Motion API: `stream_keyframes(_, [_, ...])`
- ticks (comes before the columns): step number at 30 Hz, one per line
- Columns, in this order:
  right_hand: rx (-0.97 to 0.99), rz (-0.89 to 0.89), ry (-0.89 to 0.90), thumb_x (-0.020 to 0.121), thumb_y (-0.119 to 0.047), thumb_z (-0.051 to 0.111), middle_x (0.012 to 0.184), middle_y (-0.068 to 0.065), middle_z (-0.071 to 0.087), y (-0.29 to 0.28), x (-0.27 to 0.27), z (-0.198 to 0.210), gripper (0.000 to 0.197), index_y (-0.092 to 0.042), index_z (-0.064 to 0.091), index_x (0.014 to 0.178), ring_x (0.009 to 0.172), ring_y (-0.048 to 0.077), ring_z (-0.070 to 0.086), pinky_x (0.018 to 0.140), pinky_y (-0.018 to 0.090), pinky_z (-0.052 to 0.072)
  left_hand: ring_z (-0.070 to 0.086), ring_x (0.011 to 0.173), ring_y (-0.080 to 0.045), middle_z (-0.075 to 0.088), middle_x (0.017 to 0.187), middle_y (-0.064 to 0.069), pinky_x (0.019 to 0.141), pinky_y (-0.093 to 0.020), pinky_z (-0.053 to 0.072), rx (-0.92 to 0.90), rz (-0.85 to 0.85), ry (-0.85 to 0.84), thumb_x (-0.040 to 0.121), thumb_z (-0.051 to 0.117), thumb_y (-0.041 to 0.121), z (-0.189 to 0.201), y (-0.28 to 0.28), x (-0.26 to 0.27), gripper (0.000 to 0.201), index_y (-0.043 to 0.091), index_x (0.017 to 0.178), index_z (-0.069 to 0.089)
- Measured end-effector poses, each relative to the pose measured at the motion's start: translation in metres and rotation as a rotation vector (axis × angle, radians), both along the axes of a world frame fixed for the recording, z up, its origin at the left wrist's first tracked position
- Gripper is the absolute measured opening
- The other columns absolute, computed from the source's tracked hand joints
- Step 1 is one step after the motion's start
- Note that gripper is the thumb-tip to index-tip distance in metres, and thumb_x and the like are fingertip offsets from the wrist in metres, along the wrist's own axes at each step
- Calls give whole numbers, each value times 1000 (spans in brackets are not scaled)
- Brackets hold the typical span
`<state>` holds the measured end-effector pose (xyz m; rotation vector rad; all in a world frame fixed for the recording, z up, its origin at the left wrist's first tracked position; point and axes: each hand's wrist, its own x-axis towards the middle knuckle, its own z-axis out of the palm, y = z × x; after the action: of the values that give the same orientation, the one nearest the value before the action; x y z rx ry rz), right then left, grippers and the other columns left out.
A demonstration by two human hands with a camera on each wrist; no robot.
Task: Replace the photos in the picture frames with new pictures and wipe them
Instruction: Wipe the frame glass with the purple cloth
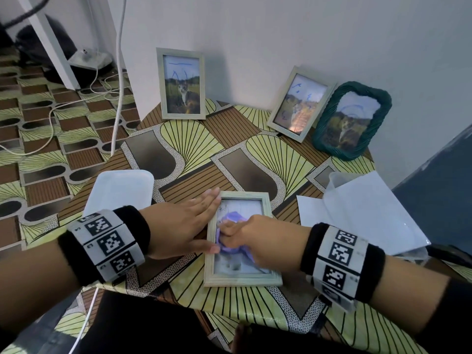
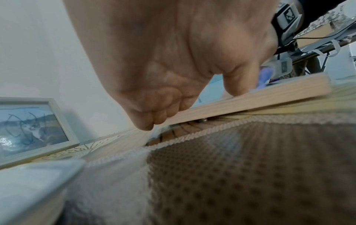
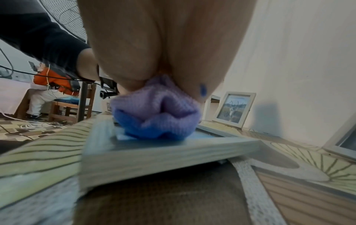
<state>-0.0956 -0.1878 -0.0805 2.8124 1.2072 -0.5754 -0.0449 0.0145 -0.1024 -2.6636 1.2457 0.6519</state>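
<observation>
Pale wooden frame (image 1: 241, 278) lies flat (glass up) on table; bunched purple cloth (image 1: 233, 218) rests on its glass.

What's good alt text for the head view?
A right hand presses a purple cloth onto the glass of a pale wooden frame lying flat on a patterned table, while the left hand steadies its edge. Three more frames lean against the wall.
</observation>
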Motion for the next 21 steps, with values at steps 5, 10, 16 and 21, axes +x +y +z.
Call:
stream_keyframes(5, [8, 99, 109, 92, -4, 47, 133, 0, 58, -22, -18, -7, 39, -21, 60, 124, 111, 27, 61, 95, 37, 48, -26, 143, -6, -39, 152, 3, 117, -24, 12, 13, 3, 9, 76, 9, 83, -1, 0, 2, 104, 17, 147, -30])
stream_keyframes(10, [-30, 91, 34, 92, -15, 52, 148, -6, 46, -32, -24, -6, 32, -18, 61, 123, 130, 23, 49, 99, 37, 46, -28, 141, -5, -39, 151, 3, 112, -20, 10, 11, 17, 31, 76, 12, 83, 0, -1, 2, 105, 18, 147, -29])
stream_keyframes(16, [28, -90, -73, 89, -11, 51, 116, 0, 53, -22, -13, -5, 9, -16, 49, 97, 107, 19, 54, 85, 31, 44, -31, 140, -6, -41, 149, 1, 109, -17, 0, 21, 11, 43, 84, 18, 79, 0, -3, 2, 101, 15, 145, -31])
stream_keyframes(21, [-53, -164, -97, 83, -3, 58, 142, 9, 49, -6, 21, -11, 45, -7, 52, 128, 128, 25, 48, 101, 26, 33, -31, 140, -7, -41, 150, 1, 111, -18, 0, 9, 8, 36, 85, 18, 78, -2, -3, 2, 100, 16, 145, -30])
